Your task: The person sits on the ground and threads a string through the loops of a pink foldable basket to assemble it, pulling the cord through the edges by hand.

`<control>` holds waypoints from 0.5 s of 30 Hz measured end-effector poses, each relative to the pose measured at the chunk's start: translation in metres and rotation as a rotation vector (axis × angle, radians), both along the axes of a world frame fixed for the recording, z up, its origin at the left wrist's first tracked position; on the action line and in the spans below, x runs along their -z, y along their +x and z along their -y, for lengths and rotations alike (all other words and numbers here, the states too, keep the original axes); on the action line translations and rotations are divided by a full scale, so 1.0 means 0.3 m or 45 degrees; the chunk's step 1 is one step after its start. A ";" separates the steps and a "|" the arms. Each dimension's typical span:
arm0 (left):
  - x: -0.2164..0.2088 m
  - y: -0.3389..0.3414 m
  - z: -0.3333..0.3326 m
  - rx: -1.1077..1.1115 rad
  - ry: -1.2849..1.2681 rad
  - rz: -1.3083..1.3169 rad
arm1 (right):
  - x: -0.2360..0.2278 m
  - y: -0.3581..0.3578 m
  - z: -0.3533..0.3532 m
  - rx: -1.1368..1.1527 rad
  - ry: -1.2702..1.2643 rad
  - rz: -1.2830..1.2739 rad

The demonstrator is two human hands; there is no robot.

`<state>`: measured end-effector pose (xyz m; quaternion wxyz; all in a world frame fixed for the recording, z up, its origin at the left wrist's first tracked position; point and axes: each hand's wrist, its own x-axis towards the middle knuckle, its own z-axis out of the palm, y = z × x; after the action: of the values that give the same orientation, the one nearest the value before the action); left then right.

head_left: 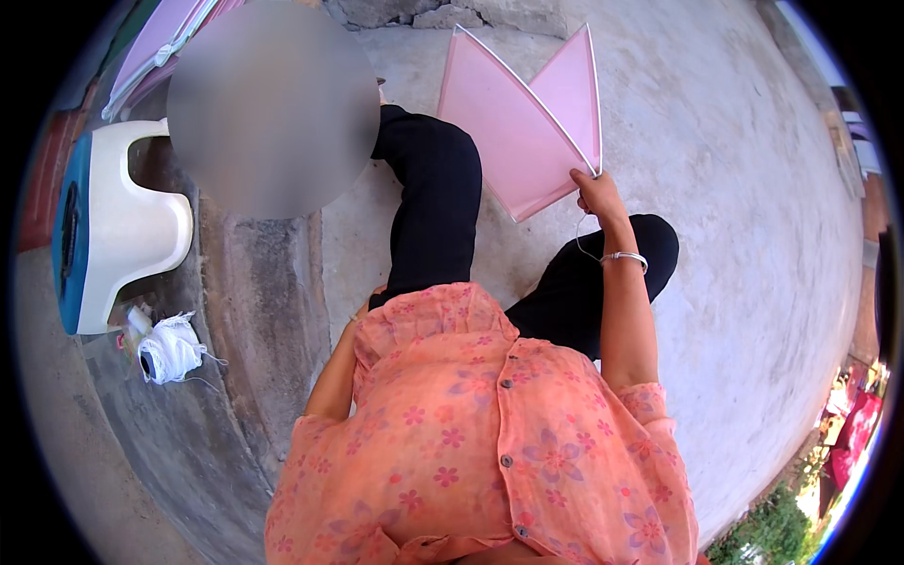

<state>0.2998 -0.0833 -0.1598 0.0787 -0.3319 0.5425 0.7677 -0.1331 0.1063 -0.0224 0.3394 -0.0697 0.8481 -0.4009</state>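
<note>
My right hand is closed on the corner of a pink folded sheet with white edge strips. Its two panels spread apart in a V above the concrete floor, meeting where my thumb presses. A thin white string hangs from that hand towards my wrist, which wears a silver bangle. My left hand is by my black-trousered left thigh, mostly covered by the shirt hem, and its fingers are hidden.
A white plastic stool with a blue top lies on its side at the left. Near it sits a spool of white string. More pink sheets are at the upper left. A concrete ledge runs along my left. A blurred disc covers part of the view.
</note>
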 end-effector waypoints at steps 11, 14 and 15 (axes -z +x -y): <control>-0.087 0.196 0.103 -0.413 -0.275 0.014 | -0.027 -0.074 0.051 0.028 -0.127 -0.338; -0.297 -0.034 0.178 -0.665 -0.634 -0.170 | -0.167 -0.165 0.037 0.077 -0.097 -0.235; -0.362 -0.106 0.193 -0.694 -0.748 -0.238 | -0.227 -0.186 0.029 0.083 -0.213 -0.118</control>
<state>0.2681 -0.1413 -0.0513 -0.2752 -0.4006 0.6357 0.5997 -0.1889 0.0976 0.0457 0.2797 -0.0887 0.8281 -0.4776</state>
